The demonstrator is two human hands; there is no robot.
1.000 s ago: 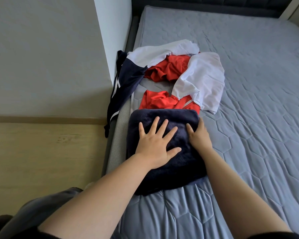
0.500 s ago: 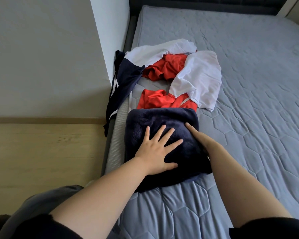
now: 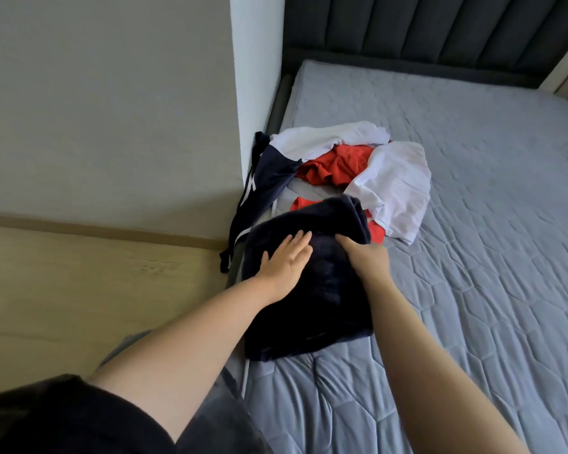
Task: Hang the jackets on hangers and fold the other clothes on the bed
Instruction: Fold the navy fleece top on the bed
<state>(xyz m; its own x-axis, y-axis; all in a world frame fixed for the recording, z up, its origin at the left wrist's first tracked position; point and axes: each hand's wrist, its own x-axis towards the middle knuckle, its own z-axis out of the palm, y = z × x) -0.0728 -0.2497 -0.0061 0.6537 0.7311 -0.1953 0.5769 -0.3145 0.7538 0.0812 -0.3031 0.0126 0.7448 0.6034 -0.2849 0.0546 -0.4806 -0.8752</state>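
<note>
Here, quilted bed [image 3: 473, 224], navy garment [image 3: 325, 283], headboard [image 3: 423, 31], wooden floor [image 3: 79, 290]

Both bare forearms reach forward from the lower edge of the view, the left from the lower left, the right from the lower right, drawing close together at the hands. The left hand [image 3: 286, 261] lies flat, palm down, fingers straight and close together, thumb spread to the side, pressing on the folded navy garment [image 3: 325, 296]. The right hand [image 3: 365, 257] sits just beside it, back upward, fingers curled down into the garment's fold and gripping it; its fingertips are hidden
</note>
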